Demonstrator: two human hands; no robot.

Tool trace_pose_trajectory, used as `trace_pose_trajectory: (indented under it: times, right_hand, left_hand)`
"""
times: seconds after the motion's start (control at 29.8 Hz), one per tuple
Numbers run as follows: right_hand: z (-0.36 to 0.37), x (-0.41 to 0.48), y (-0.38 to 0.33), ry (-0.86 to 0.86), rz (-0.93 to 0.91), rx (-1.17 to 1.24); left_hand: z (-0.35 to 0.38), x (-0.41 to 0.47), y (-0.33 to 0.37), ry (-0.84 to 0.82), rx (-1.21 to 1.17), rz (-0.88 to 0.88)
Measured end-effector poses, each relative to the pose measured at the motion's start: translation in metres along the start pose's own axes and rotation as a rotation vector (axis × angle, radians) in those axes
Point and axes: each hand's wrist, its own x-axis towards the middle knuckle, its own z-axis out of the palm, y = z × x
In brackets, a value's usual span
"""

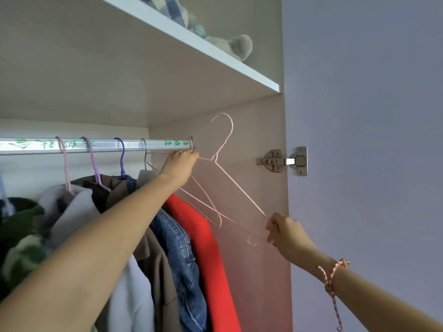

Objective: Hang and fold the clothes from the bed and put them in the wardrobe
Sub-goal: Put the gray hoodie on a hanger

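Wardrobe [263, 116] open. The bed and its clothes are out of view, so we note only what hangs here.

Left along the rail [105, 145]: four hooks [122, 154]. Below them a pale hoodie [76, 212], a brown coat [153, 259], a denim jacket [177, 240], then a red sweater [203, 236] nearest the side wall.

Left hand [181, 164] is up at the rail's right end, fingers clenched round pink wire. Right of it is a bare pink hanger [239, 188], hook off the rail and tilted. It seems tangled with at least one more; we cannot count them.

Right hand [285, 232] sits lower, fingers pinching that hanger's bottom corner. Further right, the door hinge [281, 161].

We judge the step as fetching an empty hanger, with hanging not yet begun. The next move calls for working one hanger loose from the other without dragging the sweater, then carrying it to the bed.
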Motion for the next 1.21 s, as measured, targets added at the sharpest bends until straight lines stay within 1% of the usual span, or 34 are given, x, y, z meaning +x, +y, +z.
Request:
trace_pose_trajectory:
  times: [0.1, 0.2, 0.27, 0.3, 0.34, 0.37, 0.4, 0.44, 0.5, 0.54, 0.6, 0.67, 0.71, 0.77, 0.81, 0.84, 0.87, 0.91, 0.94, 1.01, 1.04, 1.07, 1.11, 1.14, 1.18, 1.21]
  right_hand:
    - [-0.012, -0.006, 0.011, 0.039, 0.011, 0.041]
    - [-0.039, -0.020, 0.025, 0.075, 0.022, 0.018]
    - [-0.064, -0.035, 0.037, 0.100, 0.016, -0.011]
    - [-0.081, -0.048, 0.047, 0.112, 0.022, -0.020]
    - [-0.087, -0.052, 0.044, 0.108, 0.020, -0.011]
    - [-0.105, -0.070, 0.057, 0.128, 0.057, -0.025]
    - [-0.115, -0.078, 0.063, 0.149, 0.068, -0.041]
    - [-0.130, -0.096, 0.075, 0.176, 0.093, -0.076]
    - [-0.162, -0.130, 0.092, 0.236, 0.130, -0.126]
    - [-0.168, -0.132, 0.096, 0.242, 0.131, -0.110]
    - [-0.203, -0.177, 0.115, 0.282, 0.206, -0.124]
    - [-0.226, -0.217, 0.140, 0.294, 0.256, -0.154]
    - [-0.244, -0.258, 0.156, 0.336, 0.301, -0.190]
    - [-0.264, -0.315, 0.184, 0.363, 0.371, -0.190]
    - [-0.262, -0.322, 0.196, 0.378, 0.374, -0.191]
    - [-0.271, -0.350, 0.208, 0.414, 0.460, -0.196]
    - [-0.292, -0.405, 0.221, 0.511, 0.554, -0.247]
    - [-0.294, -0.416, 0.230, 0.509, 0.580, -0.240]
    - [-0.303, -0.455, 0.239, 0.568, 0.630, -0.216]
    - [-0.321, -0.534, 0.249, 0.687, 0.796, -0.208]
    - [-0.326, -0.600, 0.241, 0.793, 0.905, -0.192]
    - [-0.325, -0.609, 0.246, 0.801, 0.907, -0.162]
    - [-0.324, -0.649, 0.244, 0.851, 1.008, -0.145]
    - [-0.322, -0.691, 0.238, 0.913, 1.074, -0.169]
    - [-0.318, -0.698, 0.236, 0.919, 1.113, -0.139]
    - [-0.312, -0.733, 0.231, 1.010, 1.176, -0.126]
  left_hand:
    - [0.003, -0.001, 0.008, -0.010, 0.006, 0.059]
    - [0.004, -0.006, 0.021, -0.013, 0.036, 0.147]
    - [0.004, -0.009, 0.036, 0.070, -0.011, 0.264]
    - [0.003, -0.010, 0.052, 0.101, -0.041, 0.341]
    - [-0.003, -0.016, 0.052, 0.116, -0.035, 0.382]
    - [-0.003, -0.017, 0.077, 0.152, -0.063, 0.461]
    - [-0.005, -0.020, 0.088, 0.181, -0.077, 0.488]
    - [-0.011, -0.028, 0.110, 0.183, -0.125, 0.528]
    - [-0.020, -0.042, 0.150, 0.258, -0.265, 0.592]
    - [-0.022, -0.048, 0.152, 0.313, -0.308, 0.570]
    - [-0.033, -0.069, 0.201, 0.351, -0.441, 0.601]
    - [-0.047, -0.090, 0.243, 0.322, -0.538, 0.631]
    - [-0.057, -0.105, 0.282, 0.266, -0.603, 0.677]
    - [-0.074, -0.121, 0.330, 0.203, -0.608, 0.716]
    - [-0.077, -0.123, 0.333, 0.138, -0.579, 0.677]
    - [-0.084, -0.128, 0.351, 0.052, -0.617, 0.654]
    - [-0.098, -0.138, 0.394, -0.077, -0.663, 0.685]
    - [-0.096, -0.140, 0.390, -0.201, -0.661, 0.624]
    - [-0.102, -0.148, 0.408, -0.305, -0.730, 0.624]
    - [-0.116, -0.168, 0.451, -0.465, -0.940, 0.660]
    - [-0.129, -0.188, 0.498, -0.581, -1.012, 0.747]
    - [-0.124, -0.194, 0.501, -0.690, -1.073, 0.699]
    - [-0.128, -0.212, 0.531, -0.802, -1.131, 0.751]
    - [-0.132, -0.233, 0.568, -0.928, -1.144, 0.802]
    - [-0.128, -0.244, 0.577, -1.026, -1.171, 0.786]
    - [-0.135, -0.264, 0.607, -1.136, -1.178, 0.852]
